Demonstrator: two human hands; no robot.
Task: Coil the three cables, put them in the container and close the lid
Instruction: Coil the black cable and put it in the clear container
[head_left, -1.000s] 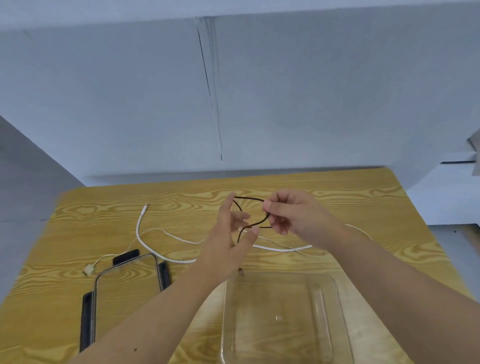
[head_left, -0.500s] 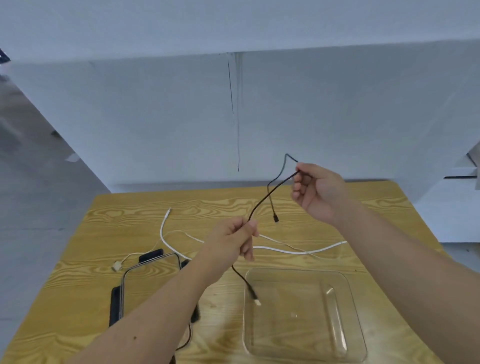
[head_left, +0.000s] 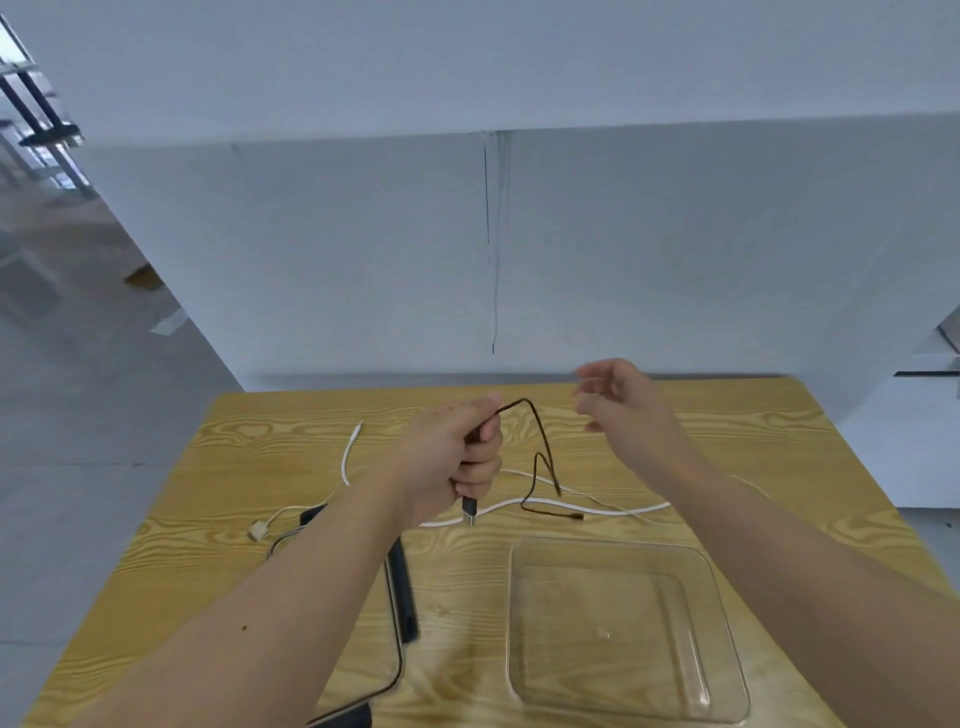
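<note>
My left hand (head_left: 452, 457) is closed around a thin black cable (head_left: 543, 457) above the wooden table (head_left: 727, 441). Its USB plug pokes out below my fist, and the rest arcs up and drops in loose bends to the tabletop. My right hand (head_left: 623, 410) hovers open to the right of the cable, holding nothing. A thick white cable (head_left: 545, 504) and a thinner white cable (head_left: 280, 517) lie uncoiled on the table. The clear square container (head_left: 727, 597) stands empty at the front right. Its clear lid with black clips (head_left: 402, 587) lies to the left, partly hidden by my left forearm.
A white partition wall (head_left: 519, 249) rises right behind the table's far edge. Grey floor (head_left: 78, 441) lies off the left edge of the table. A white ledge (head_left: 914, 431) stands beyond the right edge.
My right hand has let go of the black cable and opened. The cable's free part has dropped onto the table. My left hand now grips it in a fist near the plug.
</note>
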